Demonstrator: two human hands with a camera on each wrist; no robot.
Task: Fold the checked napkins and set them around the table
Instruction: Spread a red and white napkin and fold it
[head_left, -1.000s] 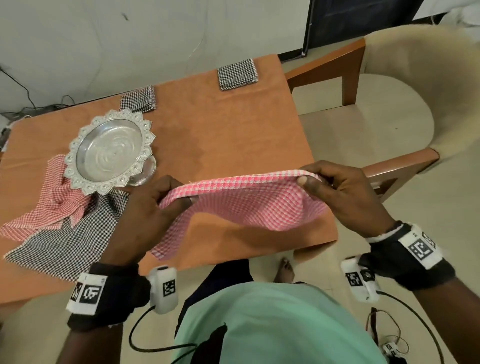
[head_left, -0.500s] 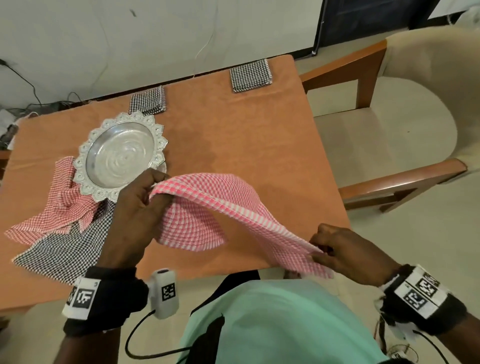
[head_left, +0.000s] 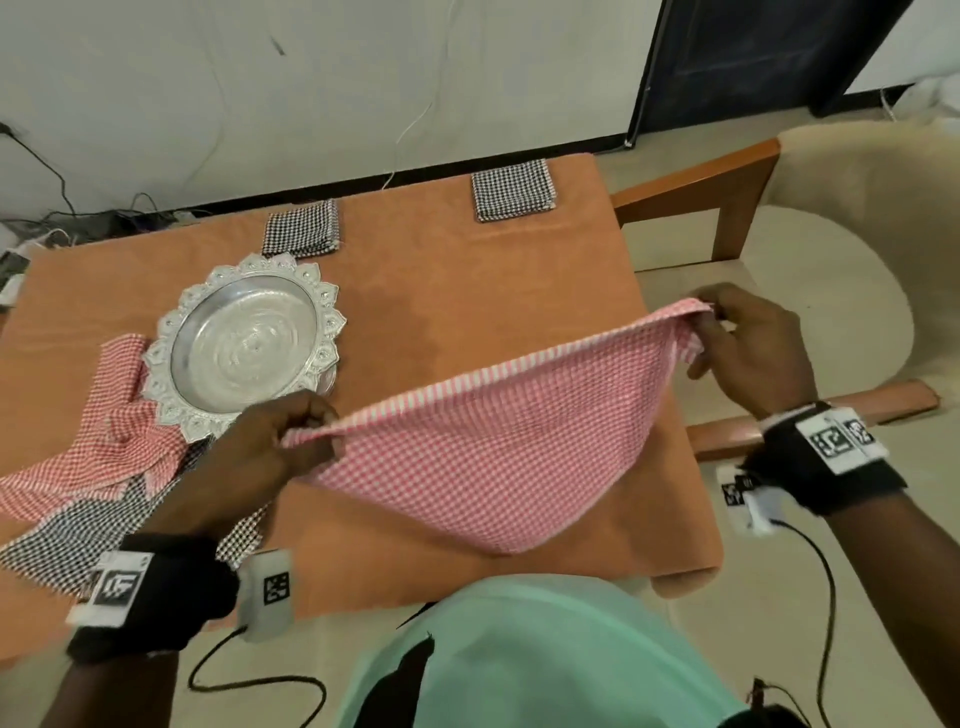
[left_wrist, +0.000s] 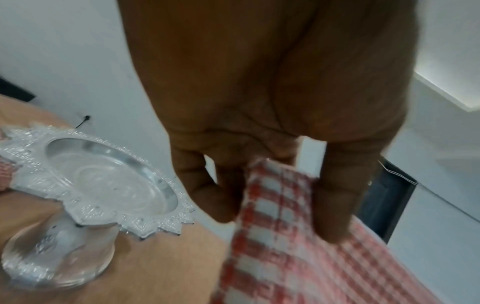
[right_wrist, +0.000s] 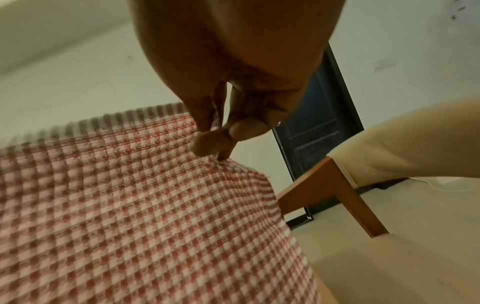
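Taking the silver pedestal plate (head_left: 244, 349) as my marker: to its left, a loose red checked napkin (head_left: 83, 441) lies partly under it, over an unfolded black checked napkin (head_left: 78, 530). Just behind it sits one folded black checked napkin (head_left: 301, 227); a second folded one (head_left: 513, 190) lies further right along the far edge of the orange table (head_left: 467, 291). In front of the plate, my left hand (head_left: 270, 447) pinches one corner of the pink checked napkin (head_left: 498, 441). Far right of the plate, past the table's edge, my right hand (head_left: 748, 348) pinches the opposite corner; the cloth sags between them above the table.
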